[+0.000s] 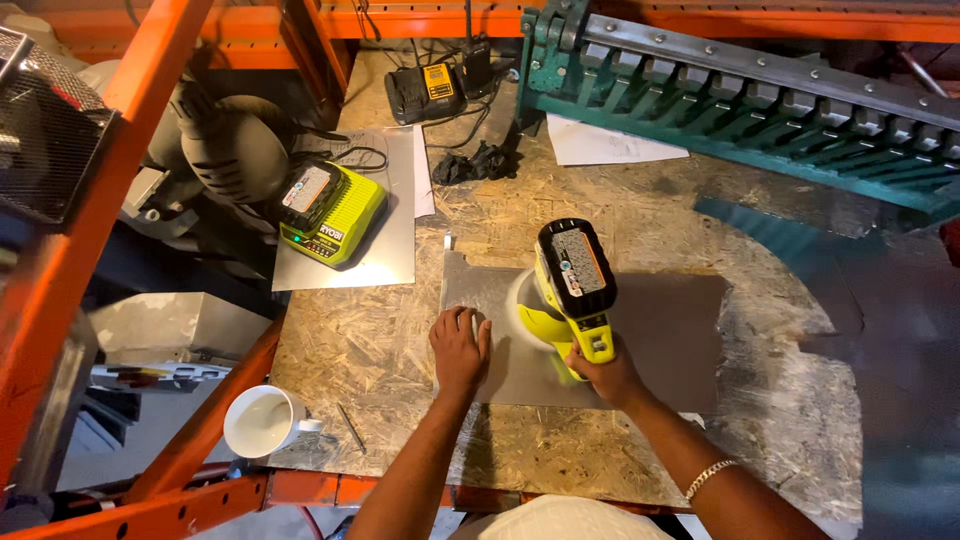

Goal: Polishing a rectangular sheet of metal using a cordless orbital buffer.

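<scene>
A flat grey metal sheet [670, 330] lies on the chipboard workbench [360, 340]. My left hand [459, 348] presses flat on the sheet's left part, fingers spread forward. My right hand [603, 373] grips the handle of a yellow-green cordless sander [563, 285] with a black battery on top. The sander's round pad rests on the sheet, just right of my left hand. A silver bracelet sits on my right wrist.
A yellow-green battery charger [332, 212] rests on a second metal sheet [390, 250] at the left. A black charger [424, 93] and a black rag [478, 162] lie further back. A green sheet-metal brake [740, 100] spans the back right. A white mug [262, 421] and orange rack beams [70, 240] stand left.
</scene>
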